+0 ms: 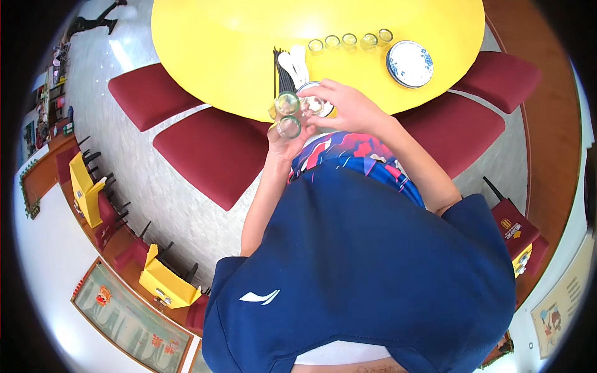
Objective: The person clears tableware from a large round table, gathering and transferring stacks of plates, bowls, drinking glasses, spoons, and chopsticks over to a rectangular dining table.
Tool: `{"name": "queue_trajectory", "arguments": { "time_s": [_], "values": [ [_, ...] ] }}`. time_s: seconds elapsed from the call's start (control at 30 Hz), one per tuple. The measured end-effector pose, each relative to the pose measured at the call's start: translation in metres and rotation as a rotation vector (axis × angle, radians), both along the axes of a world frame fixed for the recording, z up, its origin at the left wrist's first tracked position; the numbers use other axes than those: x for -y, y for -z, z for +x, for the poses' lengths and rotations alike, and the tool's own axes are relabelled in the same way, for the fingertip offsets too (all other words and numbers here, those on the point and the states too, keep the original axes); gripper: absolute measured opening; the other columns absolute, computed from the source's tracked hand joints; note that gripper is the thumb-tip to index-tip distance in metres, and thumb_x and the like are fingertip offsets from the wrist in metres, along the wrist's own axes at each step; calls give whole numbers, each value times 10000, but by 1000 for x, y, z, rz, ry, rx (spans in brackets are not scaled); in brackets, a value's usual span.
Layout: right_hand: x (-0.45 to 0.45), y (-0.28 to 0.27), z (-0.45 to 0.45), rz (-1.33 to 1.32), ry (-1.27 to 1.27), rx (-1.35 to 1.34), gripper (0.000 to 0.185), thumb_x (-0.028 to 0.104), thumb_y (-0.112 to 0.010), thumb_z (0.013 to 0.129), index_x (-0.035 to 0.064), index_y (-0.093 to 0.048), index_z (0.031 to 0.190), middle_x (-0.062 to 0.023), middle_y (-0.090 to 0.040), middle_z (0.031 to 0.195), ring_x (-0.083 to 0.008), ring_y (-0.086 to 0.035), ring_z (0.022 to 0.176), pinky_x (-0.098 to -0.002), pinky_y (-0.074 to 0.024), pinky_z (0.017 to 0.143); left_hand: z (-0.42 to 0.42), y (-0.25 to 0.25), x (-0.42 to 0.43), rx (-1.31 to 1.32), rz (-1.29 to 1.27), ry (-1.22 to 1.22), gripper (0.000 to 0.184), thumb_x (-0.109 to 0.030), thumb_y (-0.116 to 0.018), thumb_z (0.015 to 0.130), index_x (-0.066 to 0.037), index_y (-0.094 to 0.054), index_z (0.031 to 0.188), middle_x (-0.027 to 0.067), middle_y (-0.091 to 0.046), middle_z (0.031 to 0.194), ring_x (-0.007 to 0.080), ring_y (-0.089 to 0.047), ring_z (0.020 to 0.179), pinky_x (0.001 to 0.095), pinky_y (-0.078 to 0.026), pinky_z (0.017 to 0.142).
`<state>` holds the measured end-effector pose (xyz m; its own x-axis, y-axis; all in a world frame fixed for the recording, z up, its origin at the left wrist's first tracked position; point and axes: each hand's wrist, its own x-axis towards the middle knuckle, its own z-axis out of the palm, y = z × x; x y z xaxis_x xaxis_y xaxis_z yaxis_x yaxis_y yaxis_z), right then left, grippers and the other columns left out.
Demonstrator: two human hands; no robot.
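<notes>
Near the front edge of the round yellow table [249, 74], my left hand [287, 144] is wrapped round clear glasses [288, 127], their round rims facing up. My right hand [348, 107] has its fingers curled round another clear glass [313, 104], right beside those in my left hand. Under and behind my right hand a plate shows in part. Just beyond my hands lie black chopsticks [285, 73] and white spoons [298, 65]. Several glasses [349, 41] stand in a row farther back, left of a stack of blue-and-white plates [410, 64].
Dark red chairs [211, 152] surround the near side of the table, including one at the right [497, 78]. Smaller yellow tables [165, 283] with chairs stand at the lower left. Part of a person [93, 23] in dark clothes shows at the upper left.
</notes>
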<state>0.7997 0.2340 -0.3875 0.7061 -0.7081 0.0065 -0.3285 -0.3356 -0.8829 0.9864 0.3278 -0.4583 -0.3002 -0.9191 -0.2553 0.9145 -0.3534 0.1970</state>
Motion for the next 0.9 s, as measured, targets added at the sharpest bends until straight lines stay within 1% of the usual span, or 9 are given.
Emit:
{"name": "queue_trajectory", "arguments": {
  "time_s": [0.07,0.13,0.17,0.3,0.5,0.57,0.7,0.8,0.9],
  "values": [
    [4,3,-2,-65,-16,1,448,276,-720,805,147,-606,1219,-75,-619,999,-206,-599,926,-307,-492,776,-3,-1,-1,29,35,-59,543,-235,-763,719,-113,-561,1208,75,-602,1117,212,-583,1021,379,-496,831],
    [20,10,-8,207,-55,44,449,286,-700,829,148,-591,1242,-80,-614,1027,-219,-604,934,-318,-495,793,-2,6,-5,17,30,-46,476,-220,-752,740,-118,-580,1171,68,-611,1099,196,-584,992,361,-487,785],
    [34,34,-15,161,31,26,493,378,-692,826,141,-584,1245,-119,-629,1080,-277,-615,981,-392,-506,833,-3,7,-8,-7,43,-75,446,-212,-746,750,-124,-588,1157,68,-615,1098,193,-584,995,354,-484,778],
    [104,116,-54,-416,344,-587,491,251,-684,807,138,-551,1266,-124,-584,1163,-310,-581,1066,-419,-510,850,-5,5,-15,-52,84,-140,398,-199,-740,766,-139,-605,1136,73,-617,1138,201,-582,1029,356,-487,773],
    [166,182,-84,-617,227,-876,372,115,-620,800,101,-575,1169,-103,-580,1120,-276,-567,1052,-408,-496,837,-3,9,-19,-133,96,-199,435,-181,-749,752,-128,-592,1155,91,-584,1211,238,-551,1116,400,-516,830],
    [174,200,-90,-620,84,-1007,497,148,-689,752,121,-544,1226,-77,-591,1118,-258,-550,1063,-405,-478,865,-5,4,-20,-163,97,-227,445,-184,-756,753,-131,-587,1162,96,-575,1221,243,-537,1143,424,-519,853],
    [175,193,-94,-605,31,-974,443,185,-697,755,112,-561,1171,-61,-619,1060,-250,-553,1057,-408,-462,871,-7,0,-22,-137,84,-260,463,-226,-766,754,-120,-581,1165,96,-572,1215,238,-538,1143,443,-510,902],
    [156,146,-98,-614,57,-873,394,227,-711,749,103,-577,1099,-58,-642,1002,-250,-566,1031,-410,-457,853,-5,1,-25,-84,106,-284,486,-243,-767,750,-104,-570,1171,93,-573,1212,240,-545,1138,442,-505,920],
    [120,104,-103,-445,158,-534,447,338,-721,765,75,-580,1097,-97,-647,938,-267,-578,962,-390,-459,840,-3,2,-25,-112,84,-271,511,-265,-769,738,-101,-563,1176,89,-576,1205,240,-551,1135,461,-481,960]
  ]
}}
